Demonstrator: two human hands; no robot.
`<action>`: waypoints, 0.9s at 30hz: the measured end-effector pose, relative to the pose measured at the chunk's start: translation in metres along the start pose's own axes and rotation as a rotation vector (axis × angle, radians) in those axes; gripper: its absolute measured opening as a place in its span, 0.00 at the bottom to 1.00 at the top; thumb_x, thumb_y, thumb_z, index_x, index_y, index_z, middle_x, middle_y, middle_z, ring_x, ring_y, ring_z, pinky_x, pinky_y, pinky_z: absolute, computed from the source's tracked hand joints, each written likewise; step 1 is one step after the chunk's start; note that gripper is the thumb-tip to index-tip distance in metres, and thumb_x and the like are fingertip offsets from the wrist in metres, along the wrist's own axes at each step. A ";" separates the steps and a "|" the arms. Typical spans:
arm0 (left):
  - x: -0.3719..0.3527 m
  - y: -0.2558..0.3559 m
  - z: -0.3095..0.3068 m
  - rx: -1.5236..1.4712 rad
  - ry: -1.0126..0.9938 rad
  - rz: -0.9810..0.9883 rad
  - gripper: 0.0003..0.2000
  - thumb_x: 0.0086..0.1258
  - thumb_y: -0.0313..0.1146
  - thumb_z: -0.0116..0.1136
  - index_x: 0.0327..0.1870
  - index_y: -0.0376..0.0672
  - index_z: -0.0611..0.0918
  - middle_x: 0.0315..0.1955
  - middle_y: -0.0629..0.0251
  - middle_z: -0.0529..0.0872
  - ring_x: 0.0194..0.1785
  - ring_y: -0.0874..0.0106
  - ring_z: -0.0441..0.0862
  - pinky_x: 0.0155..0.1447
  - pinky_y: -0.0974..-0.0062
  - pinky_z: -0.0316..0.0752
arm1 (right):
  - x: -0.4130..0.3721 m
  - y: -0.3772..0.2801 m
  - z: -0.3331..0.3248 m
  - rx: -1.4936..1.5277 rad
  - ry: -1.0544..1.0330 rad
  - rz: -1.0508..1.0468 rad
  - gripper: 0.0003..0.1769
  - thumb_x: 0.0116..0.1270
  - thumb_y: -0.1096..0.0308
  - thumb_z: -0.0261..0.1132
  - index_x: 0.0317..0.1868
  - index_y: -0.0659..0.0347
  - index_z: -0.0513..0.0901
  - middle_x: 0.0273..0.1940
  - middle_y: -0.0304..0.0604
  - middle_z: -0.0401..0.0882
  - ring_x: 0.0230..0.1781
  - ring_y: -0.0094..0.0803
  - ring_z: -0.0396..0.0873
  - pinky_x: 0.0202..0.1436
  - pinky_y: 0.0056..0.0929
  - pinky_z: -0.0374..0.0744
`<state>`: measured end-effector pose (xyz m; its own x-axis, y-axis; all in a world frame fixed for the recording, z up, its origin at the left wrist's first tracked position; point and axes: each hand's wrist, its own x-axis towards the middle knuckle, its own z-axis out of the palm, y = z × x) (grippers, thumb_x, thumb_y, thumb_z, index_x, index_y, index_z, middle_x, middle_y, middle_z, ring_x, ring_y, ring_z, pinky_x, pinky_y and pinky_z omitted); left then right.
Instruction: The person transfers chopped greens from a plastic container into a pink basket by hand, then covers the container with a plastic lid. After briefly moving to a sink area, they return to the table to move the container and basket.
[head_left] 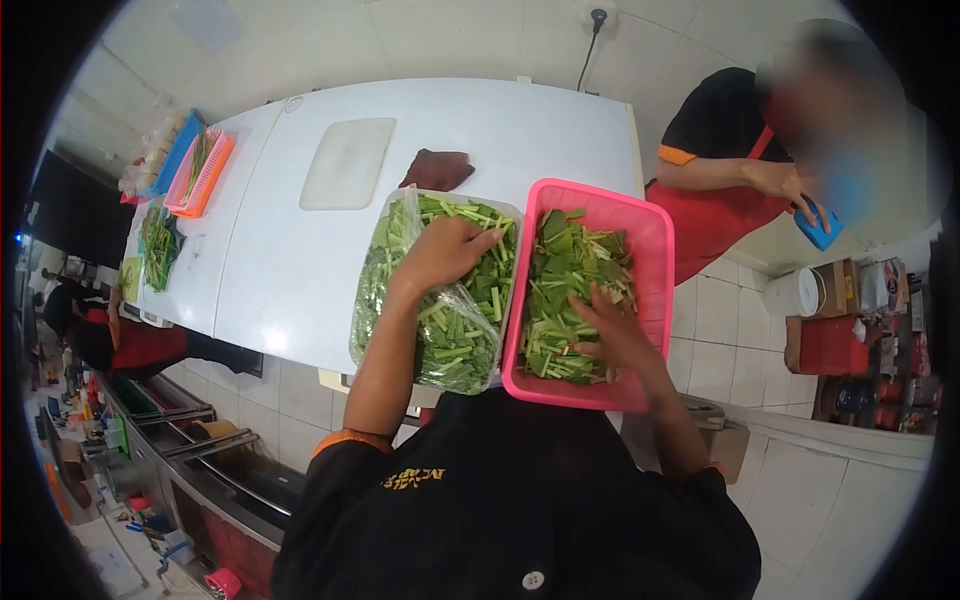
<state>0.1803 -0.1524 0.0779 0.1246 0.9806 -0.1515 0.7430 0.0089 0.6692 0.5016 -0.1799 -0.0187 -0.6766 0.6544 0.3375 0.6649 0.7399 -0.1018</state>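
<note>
A clear plastic container (pixel 358 335) lined with a clear plastic bag (pixel 465 305) holds chopped leafy greens (pixel 455 355). My left hand (pixel 445 252) lies over these greens, its fingers curled and pressed together; what is under them is hidden. Right beside it, at the table's edge, stands a pink plastic basket (pixel 655 235) with more cut greens (pixel 575 260), both leaves and stems. My right hand (pixel 612 328) is inside the basket with fingers spread, touching the top of the greens.
A white cutting board (pixel 348 163) and a brown cloth (pixel 438 170) lie on the white table (pixel 260 290). Farther left are an orange-pink basket (pixel 212 175), a blue tray (pixel 178 150) and loose greens (pixel 158 248). One co-worker (pixel 720 190) stands at the right holding a blue object; another (pixel 130 340) is at the left.
</note>
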 end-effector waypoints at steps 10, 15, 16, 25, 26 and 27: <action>-0.026 0.015 -0.023 -0.094 0.000 0.109 0.19 0.75 0.44 0.54 0.39 0.32 0.83 0.21 0.50 0.80 0.26 0.67 0.80 0.35 0.67 0.71 | 0.087 0.057 -0.085 0.161 -0.893 0.409 0.08 0.52 0.70 0.62 0.23 0.66 0.83 0.22 0.56 0.81 0.21 0.44 0.82 0.33 0.40 0.80; -0.065 0.006 -0.041 -0.339 0.194 0.070 0.19 0.76 0.40 0.55 0.54 0.30 0.82 0.30 0.56 0.88 0.39 0.73 0.86 0.44 0.76 0.80 | 0.135 0.043 -0.091 0.374 -0.793 0.304 0.14 0.55 0.67 0.63 0.39 0.68 0.83 0.22 0.52 0.81 0.16 0.39 0.81 0.29 0.36 0.82; -0.071 0.003 -0.045 -0.397 0.252 0.008 0.18 0.76 0.39 0.55 0.55 0.30 0.81 0.31 0.56 0.88 0.42 0.72 0.86 0.46 0.76 0.81 | 0.153 0.028 -0.095 0.380 -0.787 0.284 0.16 0.56 0.65 0.64 0.42 0.68 0.81 0.24 0.53 0.82 0.17 0.40 0.82 0.29 0.37 0.82; -0.123 -0.072 -0.022 0.024 0.689 -0.314 0.21 0.74 0.37 0.57 0.64 0.38 0.76 0.51 0.43 0.84 0.57 0.48 0.81 0.61 0.60 0.74 | 0.221 -0.080 -0.029 0.242 -0.576 -0.143 0.18 0.50 0.65 0.70 0.42 0.61 0.85 0.35 0.49 0.84 0.43 0.50 0.84 0.67 0.82 0.49; -0.126 -0.085 -0.005 0.217 0.697 -0.281 0.25 0.73 0.42 0.57 0.68 0.43 0.73 0.56 0.41 0.81 0.65 0.45 0.73 0.69 0.56 0.65 | 0.223 -0.087 -0.038 0.158 -0.689 -0.228 0.44 0.46 0.52 0.76 0.65 0.58 0.73 0.46 0.51 0.83 0.57 0.48 0.78 0.68 0.82 0.41; -0.125 -0.088 0.009 0.164 0.536 -0.574 0.28 0.75 0.50 0.50 0.69 0.42 0.71 0.60 0.40 0.78 0.68 0.46 0.70 0.73 0.55 0.59 | 0.214 -0.083 -0.013 0.206 -0.642 -0.368 0.71 0.36 0.39 0.79 0.78 0.53 0.51 0.68 0.56 0.67 0.73 0.52 0.60 0.71 0.79 0.38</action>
<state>0.1049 -0.2773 0.0311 -0.6080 0.7929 -0.0418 0.6877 0.5521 0.4713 0.3059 -0.1029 0.0740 -0.9357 0.2761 -0.2199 0.3318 0.9003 -0.2817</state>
